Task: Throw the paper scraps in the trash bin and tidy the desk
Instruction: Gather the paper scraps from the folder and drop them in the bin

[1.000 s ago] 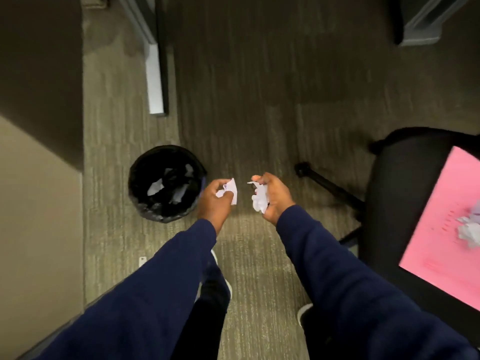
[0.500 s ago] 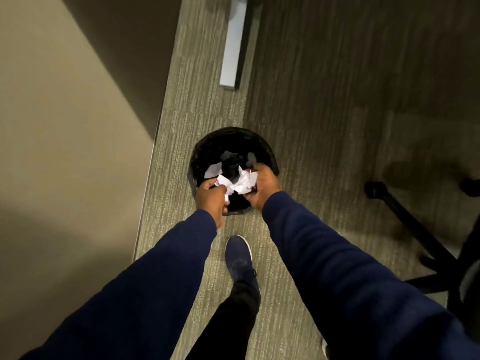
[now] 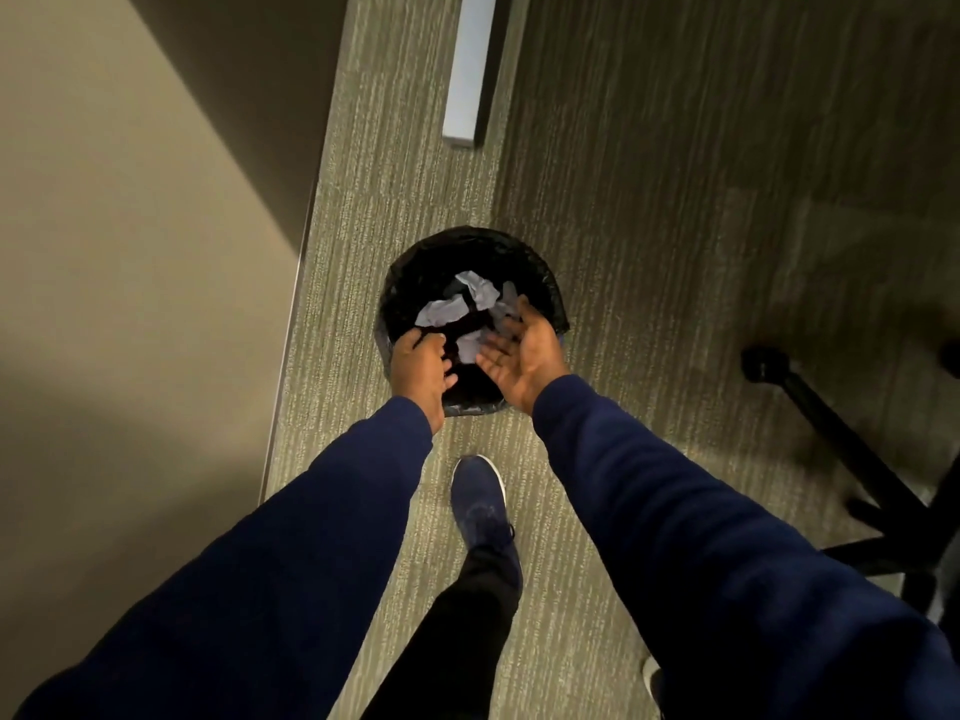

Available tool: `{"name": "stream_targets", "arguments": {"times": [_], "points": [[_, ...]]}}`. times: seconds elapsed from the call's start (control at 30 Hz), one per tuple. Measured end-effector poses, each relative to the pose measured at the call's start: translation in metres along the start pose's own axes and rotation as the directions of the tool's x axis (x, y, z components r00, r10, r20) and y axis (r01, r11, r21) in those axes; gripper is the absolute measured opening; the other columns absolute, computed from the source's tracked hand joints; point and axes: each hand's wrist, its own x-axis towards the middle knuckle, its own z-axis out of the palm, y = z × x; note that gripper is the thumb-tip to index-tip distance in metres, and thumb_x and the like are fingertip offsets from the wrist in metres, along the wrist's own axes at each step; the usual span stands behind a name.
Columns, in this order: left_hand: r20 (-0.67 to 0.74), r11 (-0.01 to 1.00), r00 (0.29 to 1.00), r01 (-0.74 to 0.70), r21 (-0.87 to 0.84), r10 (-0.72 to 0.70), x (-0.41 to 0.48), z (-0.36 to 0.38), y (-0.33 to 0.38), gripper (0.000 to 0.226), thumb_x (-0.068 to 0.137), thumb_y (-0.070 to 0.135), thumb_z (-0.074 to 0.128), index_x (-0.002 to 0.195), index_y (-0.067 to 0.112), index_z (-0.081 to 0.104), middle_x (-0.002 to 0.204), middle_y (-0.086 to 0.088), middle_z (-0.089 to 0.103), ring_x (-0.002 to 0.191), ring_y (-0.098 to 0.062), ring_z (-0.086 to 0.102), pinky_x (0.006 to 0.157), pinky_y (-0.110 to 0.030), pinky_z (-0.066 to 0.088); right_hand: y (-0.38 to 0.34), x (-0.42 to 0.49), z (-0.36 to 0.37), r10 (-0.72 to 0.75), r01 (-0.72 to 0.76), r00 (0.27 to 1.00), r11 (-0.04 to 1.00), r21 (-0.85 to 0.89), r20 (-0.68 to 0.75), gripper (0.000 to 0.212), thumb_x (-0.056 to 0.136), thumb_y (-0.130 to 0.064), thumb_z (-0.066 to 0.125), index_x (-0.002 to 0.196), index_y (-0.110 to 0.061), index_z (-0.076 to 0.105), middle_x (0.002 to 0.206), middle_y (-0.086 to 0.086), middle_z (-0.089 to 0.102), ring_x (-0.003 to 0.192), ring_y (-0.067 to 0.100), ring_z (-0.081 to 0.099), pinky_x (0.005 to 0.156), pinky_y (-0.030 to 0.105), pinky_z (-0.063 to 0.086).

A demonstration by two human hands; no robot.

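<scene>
While fingers (image 3: 511, 324) spread empty, scraps (image 3: 441, 311) fill bin (image 3: 550, 283).

both arms stretched forward and down, left hand (image 3: 418, 368) fingers loosely curled, right hand (image 3: 524, 358) spread, palm up

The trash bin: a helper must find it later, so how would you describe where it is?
On the carpet strip beside the tan wall, below a grey post, stands the trash bin. It is round, black-lined and holds white paper scraps, unlike the chair base to its right.
</scene>
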Motion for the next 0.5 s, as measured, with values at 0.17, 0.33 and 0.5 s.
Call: {"name": "stream_targets", "arguments": {"times": [0.17, 0.33, 0.5], "points": [[-0.011, 0.994, 0.999, -0.045, 0.095, 0.047, -0.02, 0.005, 0.003, 0.02, 0.099, 0.024, 0.052, 0.116, 0.017, 0.062, 0.104, -0.007, 0.066, 0.092, -0.021, 0.064, 0.07, -0.033, 0.054, -0.007, -0.019, -0.011, -0.006, 0.006, 1.0, 0.998, -0.058, -0.013, 0.063, 0.094, -0.059, 0.055, 0.136, -0.012, 0.057, 0.13, 0.014, 0.061, 0.119, 0.028, 0.06, 0.095, 0.041, 0.055], [0.04, 0.976, 0.993, -0.117, 0.181, 0.112, -0.056, 0.028, 0.002, 0.023, 0.098, 0.023, 0.05, 0.114, 0.018, 0.065, 0.095, -0.004, 0.069, 0.082, -0.018, 0.065, 0.063, -0.03, 0.053, -0.023, -0.057, -0.038, -0.07, 0.065, 0.997, 0.986, -0.156, -0.03, 0.041, 0.099, -0.049, 0.053, 0.115, -0.014, 0.062, 0.107, 0.008, 0.064, 0.097, 0.022, 0.063, 0.082, 0.037, 0.054], [0.139, 0.95, 0.977, -0.194, 0.245, 0.163, -0.111, 0.075, -0.004, 0.021, 0.1, 0.021, 0.047, 0.111, 0.018, 0.065, 0.09, -0.004, 0.068, 0.073, -0.014, 0.063, 0.058, -0.029, 0.051, -0.049, -0.117, -0.086, -0.278, 0.239, 0.96, 0.872, -0.426, -0.032, 0.027, 0.1, -0.042, 0.056, 0.106, -0.016, 0.061, 0.093, 0.001, 0.063, 0.082, 0.016, 0.061, 0.071, 0.033, 0.051]]}}
